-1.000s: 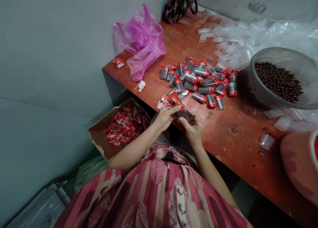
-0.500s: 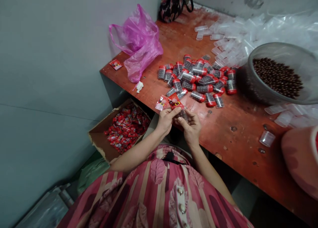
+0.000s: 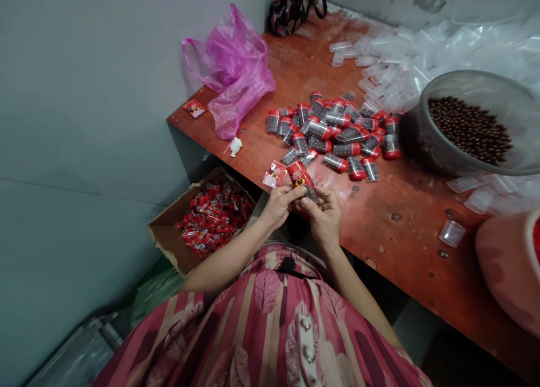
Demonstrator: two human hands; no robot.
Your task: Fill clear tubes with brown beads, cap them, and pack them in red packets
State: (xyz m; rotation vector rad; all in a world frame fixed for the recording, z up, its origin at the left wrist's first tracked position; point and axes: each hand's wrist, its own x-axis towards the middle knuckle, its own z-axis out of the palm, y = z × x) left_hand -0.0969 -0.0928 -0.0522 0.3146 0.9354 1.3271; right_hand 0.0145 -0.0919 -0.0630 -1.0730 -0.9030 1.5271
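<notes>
My left hand point(image 3: 279, 205) and my right hand point(image 3: 325, 214) meet at the table's front edge. Between them is a small clear jar of dark balls point(image 3: 311, 194), partly hidden by the fingers. Just above it a red printed wrapper point(image 3: 300, 175) sticks out, pinched by my left thumb and fingers. My right thumb and fingers close round the jar. Beside the wrapper, a second printed packet point(image 3: 276, 174) lies at the table edge, near my left fingertips. Past my hands is a pile of filled jars with red lids point(image 3: 337, 125).
On the red table point(image 3: 379, 229) are a grey basin point(image 3: 439, 145) of brown balls, many empty clear tubes point(image 3: 392, 77), a single tube point(image 3: 452, 233), a pink tub point(image 3: 504, 263) and a pink plastic bag point(image 3: 240, 66). A cardboard box point(image 3: 166, 235) of red packets stands below left.
My thumbs have shifted slightly on the jar, and the red wrapper has tilted a little, showing more of its print. The surroundings stay the same apart from a slight camera shift.
</notes>
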